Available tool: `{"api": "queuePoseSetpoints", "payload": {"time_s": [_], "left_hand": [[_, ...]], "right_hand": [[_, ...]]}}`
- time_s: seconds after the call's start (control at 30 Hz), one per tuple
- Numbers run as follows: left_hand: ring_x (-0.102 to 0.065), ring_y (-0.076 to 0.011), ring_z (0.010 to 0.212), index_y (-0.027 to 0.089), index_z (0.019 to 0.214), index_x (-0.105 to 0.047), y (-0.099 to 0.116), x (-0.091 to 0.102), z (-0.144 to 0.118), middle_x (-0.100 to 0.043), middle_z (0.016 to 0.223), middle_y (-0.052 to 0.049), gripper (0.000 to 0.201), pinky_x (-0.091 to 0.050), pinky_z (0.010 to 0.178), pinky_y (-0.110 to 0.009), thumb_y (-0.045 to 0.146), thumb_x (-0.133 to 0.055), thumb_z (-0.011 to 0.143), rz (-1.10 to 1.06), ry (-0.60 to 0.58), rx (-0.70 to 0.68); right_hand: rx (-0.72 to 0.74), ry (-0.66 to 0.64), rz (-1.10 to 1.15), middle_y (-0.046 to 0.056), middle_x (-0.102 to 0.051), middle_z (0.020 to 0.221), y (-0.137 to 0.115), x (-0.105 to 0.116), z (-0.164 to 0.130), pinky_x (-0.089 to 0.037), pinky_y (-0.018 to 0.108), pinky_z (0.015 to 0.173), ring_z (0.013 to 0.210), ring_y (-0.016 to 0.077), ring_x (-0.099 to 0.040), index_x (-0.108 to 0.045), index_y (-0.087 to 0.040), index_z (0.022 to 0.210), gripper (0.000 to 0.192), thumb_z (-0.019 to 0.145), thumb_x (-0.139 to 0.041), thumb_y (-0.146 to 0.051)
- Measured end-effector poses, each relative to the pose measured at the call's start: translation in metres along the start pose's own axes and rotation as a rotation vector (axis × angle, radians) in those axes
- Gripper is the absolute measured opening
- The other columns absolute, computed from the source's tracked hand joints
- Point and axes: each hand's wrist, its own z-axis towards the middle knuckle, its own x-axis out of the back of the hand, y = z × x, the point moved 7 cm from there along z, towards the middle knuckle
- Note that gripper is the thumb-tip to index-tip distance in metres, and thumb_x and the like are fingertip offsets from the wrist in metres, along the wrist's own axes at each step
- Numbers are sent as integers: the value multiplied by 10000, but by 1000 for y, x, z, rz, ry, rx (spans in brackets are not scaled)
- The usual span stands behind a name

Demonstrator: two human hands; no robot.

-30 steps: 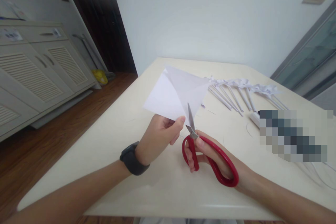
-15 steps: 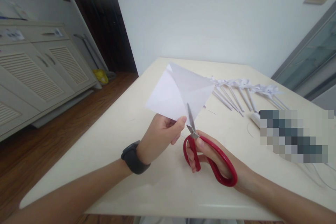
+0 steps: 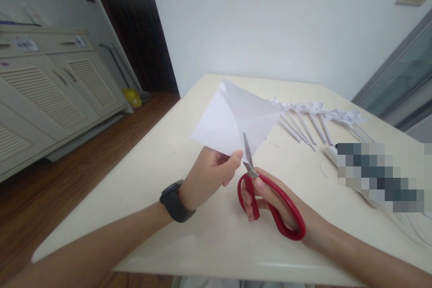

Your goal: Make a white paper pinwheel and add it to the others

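Observation:
Above the middle of the table, my left hand (image 3: 216,165) pinches the near edge of a white sheet of paper (image 3: 218,121) between thumb and fingers. A curved crease or fold runs down the sheet. My right hand (image 3: 258,193) has its fingers through the red handles of a pair of scissors (image 3: 251,166). Their blades are parted at the sheet's lower corner, one lying over the paper, just right of my left thumb. A black watch (image 3: 177,201) is on my left wrist.
Several white paper flowers with rolled paper stems (image 3: 312,114) lie at the table's back right. In front of them is a pixelated object (image 3: 378,177) with a pale cord. Thin scraps lie on the white table (image 3: 151,234). A louvred cabinet (image 3: 57,85) stands left.
The view has shifted slightly, so most things sit a little further right. Both hands, the paper and the scissors keep nearly the same arrangement.

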Motion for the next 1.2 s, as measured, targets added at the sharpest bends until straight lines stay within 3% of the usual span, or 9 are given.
{"api": "queuePoseSetpoints", "payload": {"time_s": [0.2, 0.53, 0.8, 1.0, 1.2], "left_hand": [[-352, -68, 409, 170, 421, -347, 1, -2, 1, -356, 393, 43, 473, -343, 497, -236, 311, -399, 869, -9, -15, -4], [-357, -68, 404, 167, 431, -368, 2, -2, 2, -366, 390, 43, 454, -345, 491, -234, 299, -402, 864, -14, -17, -20], [-352, -71, 402, 169, 416, -363, 3, -2, 2, -370, 378, 41, 462, -352, 500, -238, 293, -413, 858, -15, -24, -11], [-357, -75, 401, 172, 431, -363, 1, -2, 1, -366, 383, 45, 452, -360, 517, -242, 294, -407, 864, -19, -33, -6], [-348, -76, 399, 176, 428, -356, -1, -4, 0, -357, 381, 45, 456, -339, 494, -244, 306, -409, 862, 12, -52, 18]], "right_hand": [[8, 1, 4, 5, -532, 675, -8, -2, -2, -417, 315, 645, 605, 143, -507, -431, -200, 711, 377, 805, -487, -560], [50, 11, 56, -12, -548, 703, 8, 2, 0, -391, 269, 630, 613, 112, -501, -442, -195, 755, 289, 879, -439, -456], [65, 62, 18, -3, -566, 713, 8, 3, -1, -393, 272, 651, 635, 121, -506, -466, -190, 755, 318, 884, -411, -474], [38, 31, 47, -4, -559, 705, 14, 3, 1, -397, 263, 592, 580, 112, -505, -442, -188, 761, 338, 861, -430, -510], [63, 31, 72, 0, -548, 703, 11, 3, 3, -404, 280, 656, 611, 112, -504, -478, -176, 767, 346, 872, -416, -500]]}}
